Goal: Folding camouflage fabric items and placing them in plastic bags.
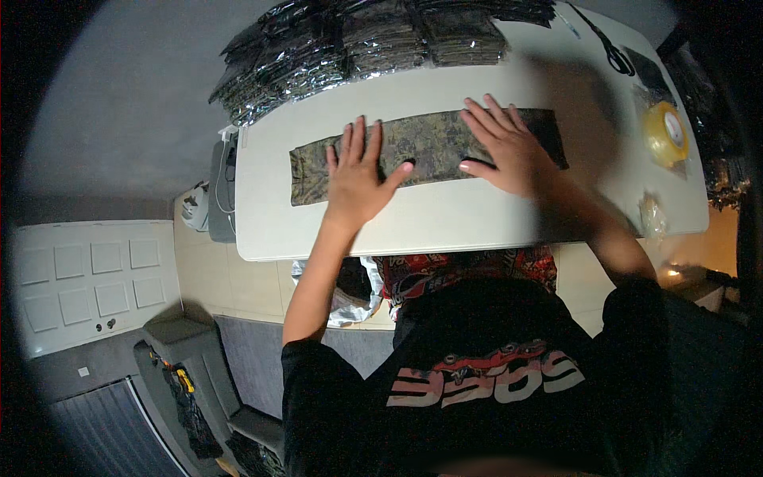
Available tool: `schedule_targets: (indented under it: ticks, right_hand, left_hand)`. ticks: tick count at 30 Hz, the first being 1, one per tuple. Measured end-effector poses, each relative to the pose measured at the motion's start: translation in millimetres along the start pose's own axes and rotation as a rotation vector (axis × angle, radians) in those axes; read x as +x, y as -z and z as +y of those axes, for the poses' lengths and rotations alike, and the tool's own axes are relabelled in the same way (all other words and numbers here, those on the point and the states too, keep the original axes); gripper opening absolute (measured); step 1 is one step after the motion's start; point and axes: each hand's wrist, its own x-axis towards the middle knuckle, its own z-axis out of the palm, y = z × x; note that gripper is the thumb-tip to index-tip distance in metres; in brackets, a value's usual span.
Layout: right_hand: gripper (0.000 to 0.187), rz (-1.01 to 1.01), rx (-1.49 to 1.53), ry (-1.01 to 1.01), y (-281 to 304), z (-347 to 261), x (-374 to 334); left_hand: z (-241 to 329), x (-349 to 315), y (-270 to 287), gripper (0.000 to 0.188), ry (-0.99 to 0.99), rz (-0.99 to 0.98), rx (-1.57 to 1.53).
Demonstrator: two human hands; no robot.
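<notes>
A long strip of folded camouflage cloth (433,149) lies flat across the white table (318,230). On its left part rests my left hand (359,171), palm down with the fingers spread. My right hand (509,151) lies on the right part of the cloth, also palm down, its fingers apart. Both thumbs point inward near the cloth's front edge. The cloth's right end is darker, partly in the shadow of my right arm. Neither hand grips anything.
Shiny plastic-wrapped dark packets (373,48) lie in rows along the table's far edge. At the far right are black scissors (616,57). A roll of yellowish clear tape (666,135) sits at the right, with crumpled clear plastic (653,215) nearer me. A grey sofa (214,374) stands lower left.
</notes>
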Motion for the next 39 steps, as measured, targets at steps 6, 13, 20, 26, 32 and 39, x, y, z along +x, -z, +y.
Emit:
schedule_targets:
  ticks: [6, 13, 20, 26, 32, 39]
  right_hand:
    - [0.092, -0.016, -0.024, -0.062, 11, 19, -16]
    - [0.102, -0.044, -0.033, -0.112, 25, 36, -27]
    - [0.107, -0.263, -0.085, -0.178, 41, 39, -16]
    - [0.069, 0.000, 0.276, -0.019, 38, 103, -16]
    - [0.049, 0.157, 0.387, 0.191, 45, 140, -32]
    - [0.076, 0.186, 0.450, 0.112, 48, 128, -54]
  left_hand:
    - [-34, -8, 14, 0.097, 0.108, -0.025, 0.032]
    - [-43, -7, 15, 0.110, 0.071, -0.042, 0.060]
    - [-34, -10, 32, 0.111, 0.130, -0.036, 0.074]
    - [-70, -44, 47, 0.055, 0.596, 0.514, -0.306]
    - [-88, -48, 24, 0.048, 0.666, 0.439, -0.296]
    - [-99, -46, 23, 0.038, 0.723, 0.419, -0.307]
